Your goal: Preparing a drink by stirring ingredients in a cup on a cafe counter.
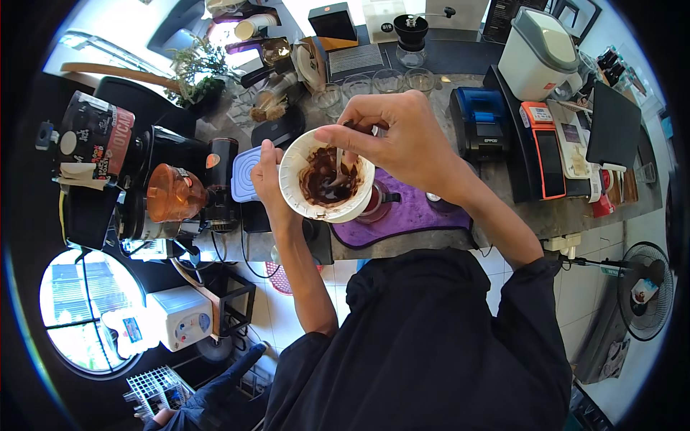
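Note:
My left hand (pixel 274 188) holds a white paper cup (pixel 288 186) by its left side, raised above the counter and tilted towards me. Dark brown, wet matter (pixel 329 186) coats the cup's inner wall and bottom. From above, my right hand (pixel 396 134) pinches a small spoon (pixel 340 167), its lower end in the brown matter. Behind the cup, partly hidden, a glass vessel with a black handle (pixel 392 197) and reddish contents stands on a purple cloth (pixel 420 215). A lidded container with a blue-grey lid (pixel 245 175) lies beside my left hand.
Several clear glasses (pixel 388 81) stand at the counter's back, near a hand coffee grinder (pixel 411 32). To the right are a receipt printer (pixel 481 121) and an orange card terminal (pixel 547 161). Grinders with an orange hopper (pixel 175 193) stand left. Another person's leg (pixel 226 377) shows lower left.

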